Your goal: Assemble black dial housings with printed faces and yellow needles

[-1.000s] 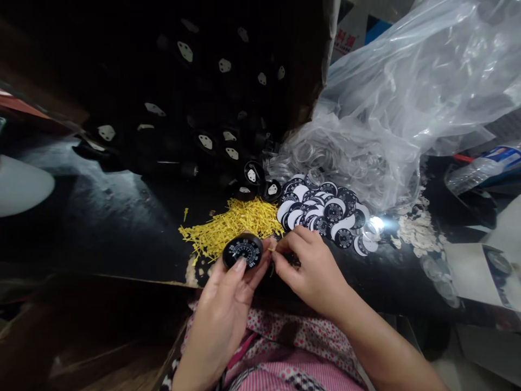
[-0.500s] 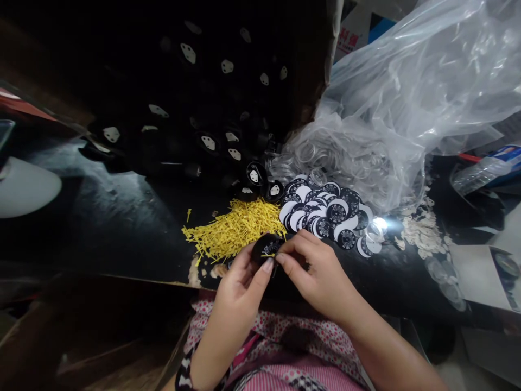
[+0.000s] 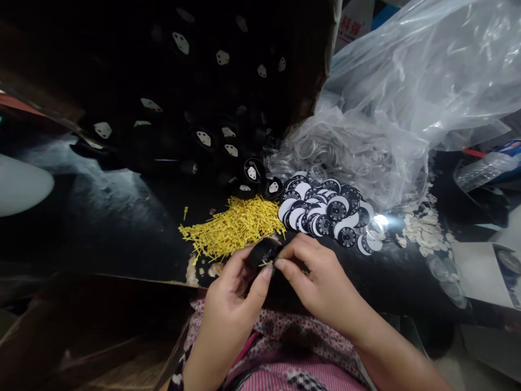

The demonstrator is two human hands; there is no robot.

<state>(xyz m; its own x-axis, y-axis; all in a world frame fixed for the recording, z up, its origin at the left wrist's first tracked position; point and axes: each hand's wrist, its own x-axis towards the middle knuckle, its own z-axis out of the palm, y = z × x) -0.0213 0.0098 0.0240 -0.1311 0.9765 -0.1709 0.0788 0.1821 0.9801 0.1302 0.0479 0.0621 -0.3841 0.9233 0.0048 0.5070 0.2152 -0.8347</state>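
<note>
Lower centre: left hand (image 3: 234, 296) grips black dial (image 3: 258, 254); right hand (image 3: 317, 274) pinches yellow pointer (image 3: 266, 264); light, square touch should help.

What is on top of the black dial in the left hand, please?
A yellow pointer and faint pale markings show against the black dial. The left hand and right hand hide part of its edge.

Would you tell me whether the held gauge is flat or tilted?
Tilted: the left hand holds the gauge, printed face angled toward the right hand.
</note>
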